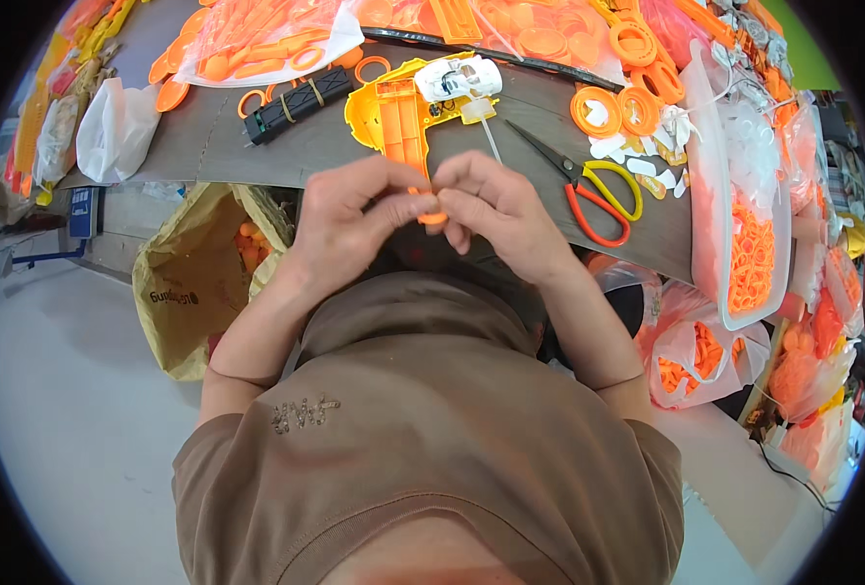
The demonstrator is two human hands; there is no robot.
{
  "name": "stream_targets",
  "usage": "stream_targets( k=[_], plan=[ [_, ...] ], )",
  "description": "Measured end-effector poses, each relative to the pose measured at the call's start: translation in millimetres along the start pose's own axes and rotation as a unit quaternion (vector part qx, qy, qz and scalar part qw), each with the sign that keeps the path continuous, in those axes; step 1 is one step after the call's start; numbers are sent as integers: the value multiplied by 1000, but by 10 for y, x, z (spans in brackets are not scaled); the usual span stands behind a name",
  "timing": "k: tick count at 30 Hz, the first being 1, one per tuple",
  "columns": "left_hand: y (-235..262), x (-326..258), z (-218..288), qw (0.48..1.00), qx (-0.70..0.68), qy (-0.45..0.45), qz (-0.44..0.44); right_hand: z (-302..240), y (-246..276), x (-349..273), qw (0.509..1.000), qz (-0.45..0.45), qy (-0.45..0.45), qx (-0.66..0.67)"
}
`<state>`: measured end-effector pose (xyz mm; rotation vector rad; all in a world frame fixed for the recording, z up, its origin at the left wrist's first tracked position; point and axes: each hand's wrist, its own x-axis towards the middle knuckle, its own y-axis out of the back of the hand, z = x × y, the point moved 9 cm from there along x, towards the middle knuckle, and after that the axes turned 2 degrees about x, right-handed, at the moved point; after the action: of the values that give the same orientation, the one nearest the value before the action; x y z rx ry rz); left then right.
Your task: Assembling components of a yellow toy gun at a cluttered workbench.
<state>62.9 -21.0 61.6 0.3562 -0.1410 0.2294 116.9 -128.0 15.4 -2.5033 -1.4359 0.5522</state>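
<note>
Close to the table's near edge, my left hand [349,219] and my right hand [500,210] meet, both closed with fingertips pinching a small orange plastic part [433,219]. Much of that part is covered by my fingers. Just beyond them lies a yellow plastic shell [362,115] with an orange ribbed insert [403,122]. A white toy-like piece with dark marks [459,78] rests on the shell's right side. Scissors [588,180] with one red and one yellow handle lie open to the right of my right hand.
Black bars bound with a band [298,105] lie left of the shell. Orange rings [595,112] and white pieces [637,161] sit right. A clear bin [713,195] holds small orange parts. Bags of orange parts [267,44] line the back. Below the edge stands a paper bag [174,283].
</note>
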Motion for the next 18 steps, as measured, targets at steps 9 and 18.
stream_targets(
  k=[9,18],
  plan=[
    [111,155,-366,989,-92,98,55,-380,-327,-93,739,89,356,-565],
    [150,192,-67,911,327,-229,105,-381,32,216,772,101,273,-565]
  ],
)
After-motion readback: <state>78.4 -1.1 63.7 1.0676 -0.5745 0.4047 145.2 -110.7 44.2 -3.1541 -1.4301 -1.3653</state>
